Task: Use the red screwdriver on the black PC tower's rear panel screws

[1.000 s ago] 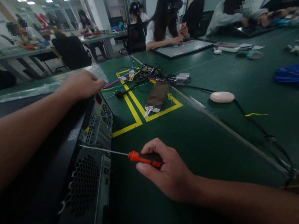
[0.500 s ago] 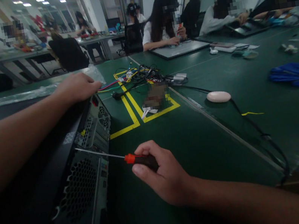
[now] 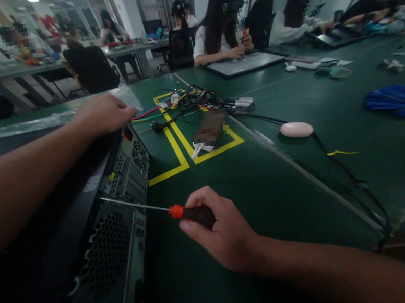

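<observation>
In the right hand, the screwdriver has a thin, bright metal shaft and a smooth plastic handle, orange and black. At its tip, the computer case shows dull grey perforated sheet metal. Under that hand, the table mat is matt green. Beyond the left hand lies crinkled, glossy clear plastic film.

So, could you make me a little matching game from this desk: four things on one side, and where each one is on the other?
Things:
1 screwdriver
2 computer case
3 pink mouse
4 tangle of cables

Places:
A under the left hand
B alone on the green mat, right of the yellow tape
C in the right hand
D at the far end of the yellow tape

Pairs: 1-C, 2-A, 3-B, 4-D.
</observation>
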{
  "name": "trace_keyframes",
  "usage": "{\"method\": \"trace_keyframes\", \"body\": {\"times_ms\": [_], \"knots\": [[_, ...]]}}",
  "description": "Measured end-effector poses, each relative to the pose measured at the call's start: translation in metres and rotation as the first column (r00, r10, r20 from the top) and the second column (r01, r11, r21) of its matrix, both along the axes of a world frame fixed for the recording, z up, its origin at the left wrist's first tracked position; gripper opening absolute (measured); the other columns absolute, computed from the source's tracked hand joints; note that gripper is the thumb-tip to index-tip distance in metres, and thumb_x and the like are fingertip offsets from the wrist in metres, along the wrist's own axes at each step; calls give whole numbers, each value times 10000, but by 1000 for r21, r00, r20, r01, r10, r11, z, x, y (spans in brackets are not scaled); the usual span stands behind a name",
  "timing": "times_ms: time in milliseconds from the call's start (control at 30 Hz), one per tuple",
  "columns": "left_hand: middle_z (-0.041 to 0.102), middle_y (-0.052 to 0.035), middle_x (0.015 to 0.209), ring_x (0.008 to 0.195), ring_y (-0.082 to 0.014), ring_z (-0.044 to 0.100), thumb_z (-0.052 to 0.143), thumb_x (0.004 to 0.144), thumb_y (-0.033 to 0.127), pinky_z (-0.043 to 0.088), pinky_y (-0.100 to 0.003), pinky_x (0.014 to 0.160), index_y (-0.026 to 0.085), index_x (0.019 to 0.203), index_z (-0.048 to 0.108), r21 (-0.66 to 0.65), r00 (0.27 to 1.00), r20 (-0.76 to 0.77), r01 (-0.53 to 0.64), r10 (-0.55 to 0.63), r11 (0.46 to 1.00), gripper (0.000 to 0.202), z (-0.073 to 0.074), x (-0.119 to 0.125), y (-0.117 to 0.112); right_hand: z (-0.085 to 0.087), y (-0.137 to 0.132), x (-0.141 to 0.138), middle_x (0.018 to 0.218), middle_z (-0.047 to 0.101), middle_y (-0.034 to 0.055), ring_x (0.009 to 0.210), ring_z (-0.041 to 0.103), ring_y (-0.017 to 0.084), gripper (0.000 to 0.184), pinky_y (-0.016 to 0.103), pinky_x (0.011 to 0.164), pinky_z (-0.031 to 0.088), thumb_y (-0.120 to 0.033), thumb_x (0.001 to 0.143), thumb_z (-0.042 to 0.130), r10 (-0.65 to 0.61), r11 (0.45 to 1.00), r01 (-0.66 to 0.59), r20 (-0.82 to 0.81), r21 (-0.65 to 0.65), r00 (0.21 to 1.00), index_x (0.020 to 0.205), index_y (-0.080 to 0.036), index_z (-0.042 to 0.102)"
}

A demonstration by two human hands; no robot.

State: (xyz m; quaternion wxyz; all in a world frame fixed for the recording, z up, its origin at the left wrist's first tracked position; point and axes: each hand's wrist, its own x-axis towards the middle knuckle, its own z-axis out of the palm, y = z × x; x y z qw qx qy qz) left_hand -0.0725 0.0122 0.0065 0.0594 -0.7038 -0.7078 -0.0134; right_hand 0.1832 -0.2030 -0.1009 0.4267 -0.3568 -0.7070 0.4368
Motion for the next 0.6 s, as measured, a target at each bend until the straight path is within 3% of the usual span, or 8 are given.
{"method": "trace_keyframes", "body": {"times_ms": [233,467,600], "knots": [[720,-164,1079,1071,-346,657,353,922,591,516,-459,945,129,1113,800,18,999,-25,32,-31,999,670,0,-1,1,0,-2,0,793,552,-47,632,493,119,143,256,610,396,-228,895,665,-6,1000,6,20,-16,1000,985,-228,553],[714,-184,1142,1102,-346,642,366,927,580,490,-461,987,94,1175,779,5,1000,-17,18,-18,1000,684,2,1,-1,2,-2,0,795,553,-41,637,493,120,135,255,612,396,-243,900,660,6,1000,-5,38,-28,999,979,-226,553],[718,-174,1144,1103,-354,627,394,903,600,491,-458,975,134,1155,794,-18,1000,3,-3,3,1000,664,3,0,0,4,-2,0,782,555,-36,657,507,133,124,263,621,400,-268,904,661,-4,1000,5,45,-30,999,966,-226,563]]}}
